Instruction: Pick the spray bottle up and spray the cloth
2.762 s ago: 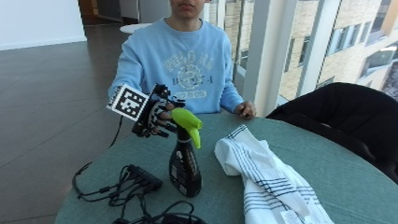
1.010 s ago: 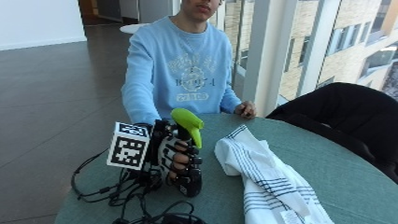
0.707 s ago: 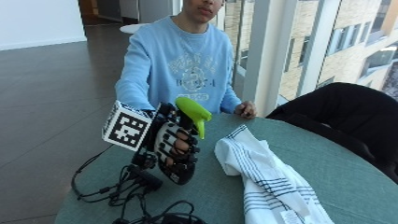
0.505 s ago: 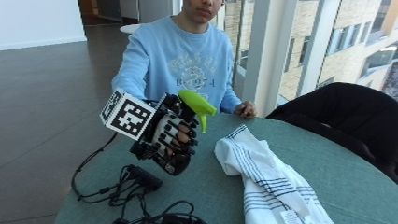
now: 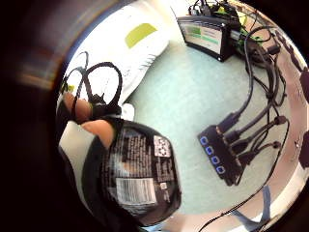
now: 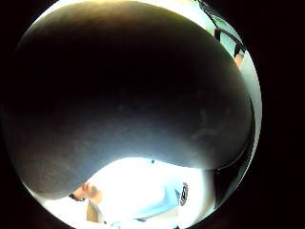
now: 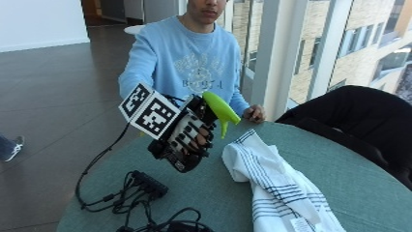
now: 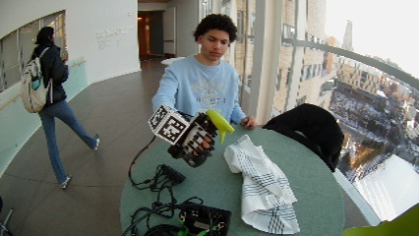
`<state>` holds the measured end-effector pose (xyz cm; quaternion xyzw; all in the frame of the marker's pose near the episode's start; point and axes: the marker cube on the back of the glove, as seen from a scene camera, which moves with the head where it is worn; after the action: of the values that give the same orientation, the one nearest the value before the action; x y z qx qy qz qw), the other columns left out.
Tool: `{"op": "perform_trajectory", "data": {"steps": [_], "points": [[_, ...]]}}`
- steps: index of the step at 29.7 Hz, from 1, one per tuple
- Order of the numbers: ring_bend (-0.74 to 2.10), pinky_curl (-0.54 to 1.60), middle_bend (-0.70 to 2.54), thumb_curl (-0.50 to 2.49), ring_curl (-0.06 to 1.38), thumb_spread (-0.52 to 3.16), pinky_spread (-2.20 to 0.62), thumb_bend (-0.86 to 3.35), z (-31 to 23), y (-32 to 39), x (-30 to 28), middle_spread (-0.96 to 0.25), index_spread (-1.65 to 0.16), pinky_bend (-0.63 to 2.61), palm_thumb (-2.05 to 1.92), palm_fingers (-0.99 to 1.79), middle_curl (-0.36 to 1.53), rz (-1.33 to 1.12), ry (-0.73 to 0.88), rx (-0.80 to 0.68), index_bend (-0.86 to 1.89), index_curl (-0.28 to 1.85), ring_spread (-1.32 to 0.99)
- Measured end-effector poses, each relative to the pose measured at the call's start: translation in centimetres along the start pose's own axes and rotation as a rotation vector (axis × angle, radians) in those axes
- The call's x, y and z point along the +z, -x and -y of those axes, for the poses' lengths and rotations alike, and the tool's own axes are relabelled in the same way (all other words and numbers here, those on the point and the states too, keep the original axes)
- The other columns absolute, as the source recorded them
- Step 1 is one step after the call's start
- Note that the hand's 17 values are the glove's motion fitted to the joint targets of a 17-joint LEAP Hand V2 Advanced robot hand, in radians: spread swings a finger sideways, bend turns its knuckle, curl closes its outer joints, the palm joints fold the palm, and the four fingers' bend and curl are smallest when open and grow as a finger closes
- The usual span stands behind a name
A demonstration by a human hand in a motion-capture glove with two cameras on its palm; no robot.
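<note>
Spray bottle (image 7: 193, 135) gripped round its dark body in the gloved right hand (image 7: 186, 137), raised clear of the counter (image 7: 360, 179) and tilted, green nozzle (image 7: 221, 110) aimed toward the striped cloth (image 7: 270, 183) lying just beside, presumably readied for spraying.

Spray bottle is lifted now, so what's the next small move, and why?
Probably tip the nozzle down toward the cloth before squeezing. The gloved right hand grips the spray bottle off the table, tilted, with the green head beside the cloth's near end rather than aimed at it.
</note>
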<state>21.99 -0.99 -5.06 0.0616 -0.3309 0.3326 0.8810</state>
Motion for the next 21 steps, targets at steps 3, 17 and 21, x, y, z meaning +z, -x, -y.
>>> {"op": "perform_trajectory", "data": {"steps": [3,17,21], "points": [[0.43,0.36,0.34,0.6,0.39,0.66,0.06,-0.03,0.0,-0.1,0.7,-0.13,-0.23,0.21,0.93,1.22,0.46,-0.017,0.028,0.036,0.19,0.45,-0.11],[0.44,0.36,0.35,0.63,0.39,0.65,0.06,-0.03,0.0,-0.7,2.6,-0.12,-0.22,0.21,0.92,1.21,0.47,-0.102,0.153,0.125,0.18,0.47,-0.11],[0.44,0.37,0.35,0.64,0.39,0.65,0.06,-0.03,0.1,-0.5,2.4,-0.12,-0.22,0.21,0.92,1.21,0.47,-0.11,0.156,0.126,0.18,0.48,-0.1]]}}
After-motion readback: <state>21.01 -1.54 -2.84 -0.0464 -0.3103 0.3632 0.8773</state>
